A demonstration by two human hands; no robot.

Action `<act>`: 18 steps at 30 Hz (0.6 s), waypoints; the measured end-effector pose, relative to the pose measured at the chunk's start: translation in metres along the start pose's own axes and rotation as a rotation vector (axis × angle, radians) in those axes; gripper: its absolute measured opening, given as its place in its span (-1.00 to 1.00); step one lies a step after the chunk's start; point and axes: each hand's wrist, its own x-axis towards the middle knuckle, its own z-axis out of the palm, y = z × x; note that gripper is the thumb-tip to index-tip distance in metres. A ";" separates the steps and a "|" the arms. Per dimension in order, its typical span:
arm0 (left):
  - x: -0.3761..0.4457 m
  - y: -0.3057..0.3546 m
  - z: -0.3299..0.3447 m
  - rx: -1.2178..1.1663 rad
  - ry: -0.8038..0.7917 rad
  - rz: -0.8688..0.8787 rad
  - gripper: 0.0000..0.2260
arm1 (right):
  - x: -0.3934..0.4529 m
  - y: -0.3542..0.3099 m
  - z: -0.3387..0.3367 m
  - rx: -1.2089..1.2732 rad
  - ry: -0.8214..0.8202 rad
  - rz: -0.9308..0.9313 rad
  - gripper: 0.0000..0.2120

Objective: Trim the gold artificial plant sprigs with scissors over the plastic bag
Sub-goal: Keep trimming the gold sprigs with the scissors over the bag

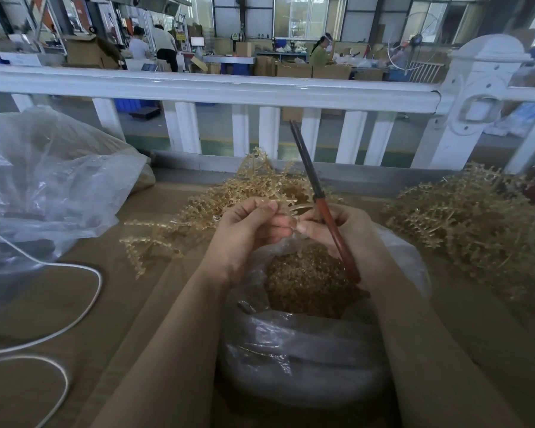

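My left hand [247, 230] pinches a gold sprig [288, 203] between thumb and fingers above an open plastic bag [306, 366]. The bag holds a heap of small gold cut pieces [306, 279]. My right hand [337, 227] grips red-handled scissors [318, 193], whose dark blades are closed and point up and away. The fingertips of both hands meet at the sprig. More gold sprigs [217, 205] lie on the table just behind my hands.
A second pile of gold sprigs [464, 223] lies at the right. A large clear plastic bag [44, 186] fills the left side, with a white cable [74, 304] looping in front of it. A white railing [229, 88] borders the table's far edge.
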 end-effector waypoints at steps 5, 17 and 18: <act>-0.001 0.002 0.002 0.071 0.025 0.052 -0.88 | 0.002 0.002 0.001 0.022 -0.038 0.008 -0.79; -0.001 0.001 0.004 -0.012 0.072 0.080 -0.91 | 0.002 -0.001 0.003 0.038 0.057 0.024 -0.84; -0.001 0.001 0.004 -0.008 0.081 0.087 -0.92 | 0.002 -0.001 0.002 0.033 0.065 0.024 -0.85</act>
